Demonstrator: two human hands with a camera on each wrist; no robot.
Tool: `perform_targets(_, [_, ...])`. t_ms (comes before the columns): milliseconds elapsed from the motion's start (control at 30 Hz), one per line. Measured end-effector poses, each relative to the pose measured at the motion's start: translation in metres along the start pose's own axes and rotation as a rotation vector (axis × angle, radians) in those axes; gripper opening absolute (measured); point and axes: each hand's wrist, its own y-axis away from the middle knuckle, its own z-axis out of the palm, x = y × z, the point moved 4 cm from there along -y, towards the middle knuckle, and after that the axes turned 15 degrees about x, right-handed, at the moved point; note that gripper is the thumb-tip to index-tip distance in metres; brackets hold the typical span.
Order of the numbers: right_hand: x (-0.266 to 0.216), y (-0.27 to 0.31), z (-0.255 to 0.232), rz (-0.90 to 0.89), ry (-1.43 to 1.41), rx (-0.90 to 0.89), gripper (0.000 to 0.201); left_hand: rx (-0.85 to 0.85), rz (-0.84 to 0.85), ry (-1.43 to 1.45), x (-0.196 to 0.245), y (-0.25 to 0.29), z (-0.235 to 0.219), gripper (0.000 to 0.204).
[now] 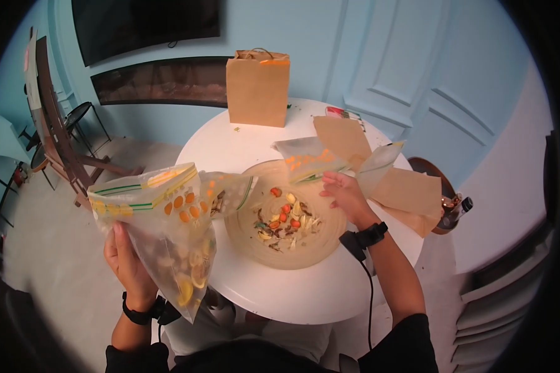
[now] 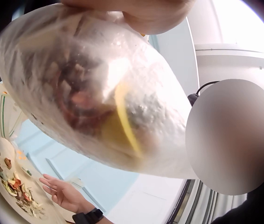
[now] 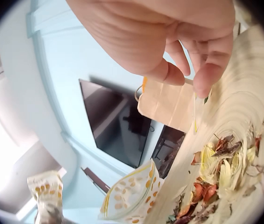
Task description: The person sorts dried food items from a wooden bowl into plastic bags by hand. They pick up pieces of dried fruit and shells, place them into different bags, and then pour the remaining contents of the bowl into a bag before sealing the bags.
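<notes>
My left hand (image 1: 130,264) grips the upper left side of a clear zip bag (image 1: 162,233) with orange dots, holding it up left of the table. Yellow citrus slices (image 1: 185,289) and darker dried pieces show through the plastic. My right hand (image 1: 347,196) is over the right rim of a round wooden tray (image 1: 246,248), its fingers loosely bent and nothing between them in the right wrist view. On the tray lies a loose heap of dried petals, orange-red pieces and leaves (image 3: 206,186). Another dotted zip bag (image 1: 308,158) lies just beyond the right hand.
A brown paper bag (image 1: 258,93) stands at the back of the white round table (image 1: 261,295). A third dotted zip bag (image 1: 227,189) overlaps the tray's left rim. Flat brown paper packets (image 1: 407,196) lie at the right, beside a basket (image 1: 442,229) with a bottle.
</notes>
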Motion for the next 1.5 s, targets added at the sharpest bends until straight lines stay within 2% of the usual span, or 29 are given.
perform_targets(100, [0.0,0.014,0.009,-0.334,0.228,-0.076,0.04,0.0,0.044,-0.049,0.003,0.009,0.005,0.033])
perform_targets(200, [-0.015,0.037,0.017,-0.638,0.454,-0.169,0.026,0.131,0.06,-0.095,0.008,0.023,0.017,0.033])
perform_targets(300, [-0.031,0.033,0.01,-0.79,0.88,0.094,0.011,0.096,0.07,-0.082,0.009,0.032,0.017,0.032])
perform_targets(400, [-0.039,0.02,0.013,-0.891,1.073,0.207,0.004,0.224,0.066,-0.072,0.011,0.044,0.025,0.032])
perform_targets(500, [-0.028,0.004,0.024,-1.027,1.149,0.117,0.003,0.128,0.066,-0.042,0.012,0.052,0.022,0.033])
perform_targets(600, [-0.021,-0.01,0.03,-1.069,1.217,0.083,0.006,0.171,0.077,-0.04,0.012,0.058,0.021,0.033])
perform_targets(700, [-0.03,-0.018,0.032,-1.081,1.194,0.155,0.007,0.196,0.101,-0.034,0.012,0.062,0.02,0.033])
perform_targets(800, [-0.061,-0.015,0.028,-0.923,1.023,0.248,0.009,0.238,0.107,-0.039,0.012,0.067,0.022,0.033])
perform_targets(867, [-0.069,-0.019,0.03,-0.873,0.799,0.253,0.014,0.186,0.11,-0.062,0.013,0.068,0.022,0.034])
perform_targets(1000, [-0.068,-0.025,0.034,-0.814,0.573,0.236,0.022,0.189,0.112,-0.078,0.01,0.071,0.023,0.033])
perform_targets(1100, [-0.064,-0.037,0.036,-0.728,0.475,0.158,0.021,0.302,0.132,-0.08,0.011,0.075,0.028,0.033])
perform_targets(1233, [-0.064,-0.04,0.035,-0.742,0.502,0.172,0.019,0.205,0.136,-0.099,0.011,0.075,0.022,0.033])
perform_targets(1433, [-0.067,0.014,0.042,-0.835,0.777,0.086,0.029,0.195,0.138,-0.082,0.003,0.073,0.023,0.033])
perform_targets(1500, [-0.073,0.042,0.051,-0.816,0.803,0.019,0.025,0.185,0.129,-0.076,0.0,0.072,0.023,0.032])
